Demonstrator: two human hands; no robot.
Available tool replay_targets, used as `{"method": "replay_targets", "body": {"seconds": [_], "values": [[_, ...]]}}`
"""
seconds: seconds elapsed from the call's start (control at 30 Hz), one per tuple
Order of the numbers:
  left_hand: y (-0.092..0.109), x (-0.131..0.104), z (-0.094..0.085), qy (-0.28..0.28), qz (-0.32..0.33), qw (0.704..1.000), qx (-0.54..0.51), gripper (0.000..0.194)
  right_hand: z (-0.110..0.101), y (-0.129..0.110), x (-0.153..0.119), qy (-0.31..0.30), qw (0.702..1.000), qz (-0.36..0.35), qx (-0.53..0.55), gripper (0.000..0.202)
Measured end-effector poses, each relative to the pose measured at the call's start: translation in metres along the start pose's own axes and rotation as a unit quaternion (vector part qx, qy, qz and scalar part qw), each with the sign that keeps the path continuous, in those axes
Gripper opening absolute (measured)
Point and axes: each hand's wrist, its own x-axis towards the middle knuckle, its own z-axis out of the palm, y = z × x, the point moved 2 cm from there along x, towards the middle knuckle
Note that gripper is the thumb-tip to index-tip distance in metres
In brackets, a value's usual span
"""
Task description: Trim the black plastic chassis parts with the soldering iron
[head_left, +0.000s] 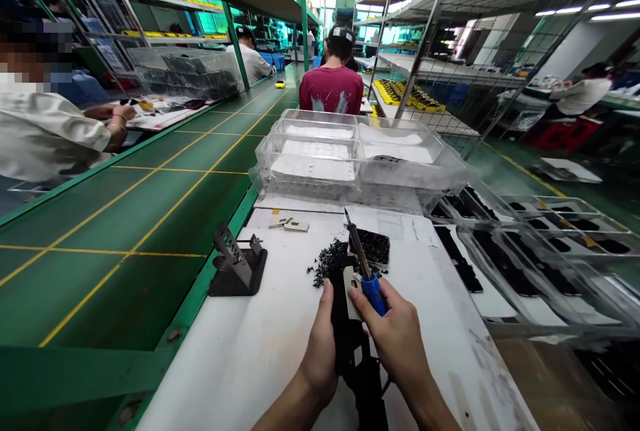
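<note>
My left hand [320, 344] is closed around the left side of a long black plastic part [345, 331], its thumb pointing up along the edge. In my right hand [400, 331] is a soldering iron [370, 284] with a blue handle, its tip pointing up and away from me. The right thumb also presses on a pale beige piece [351, 291] lying against the black part's upper end. Just beyond my hands is a heap of small black pieces [330, 261], beside a clear box [373, 247] of similar black pieces.
A metal soldering iron stand [237, 264] is at the table's left. Several beige pieces [290, 224] lie farther back. Stacked clear trays [315, 151] stand behind, and trays with black parts [520, 264] are at right. A green conveyor [165, 197] runs along the left; co-workers sit nearby.
</note>
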Motion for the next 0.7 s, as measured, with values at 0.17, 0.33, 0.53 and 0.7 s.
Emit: {"method": "replay_targets", "body": {"seconds": [0.17,0.33,0.53,0.7], "values": [[-0.004,0.002,0.000,0.017,-0.020,1.000,0.008,0.067,0.000,0.001,-0.006,0.060,0.997,-0.035,-0.030,0.035],[-0.008,-0.004,0.003,0.045,0.001,0.998,0.051,0.069,-0.002,0.001,-0.013,0.047,0.998,-0.037,0.005,0.036],[-0.007,-0.018,0.023,0.022,0.016,0.999,0.032,0.063,-0.008,-0.002,-0.018,0.055,0.995,-0.085,0.011,0.031],[0.001,-0.021,0.022,0.014,-0.001,1.000,-0.016,0.058,-0.004,-0.003,-0.015,0.039,0.992,-0.002,0.123,0.032]]}}
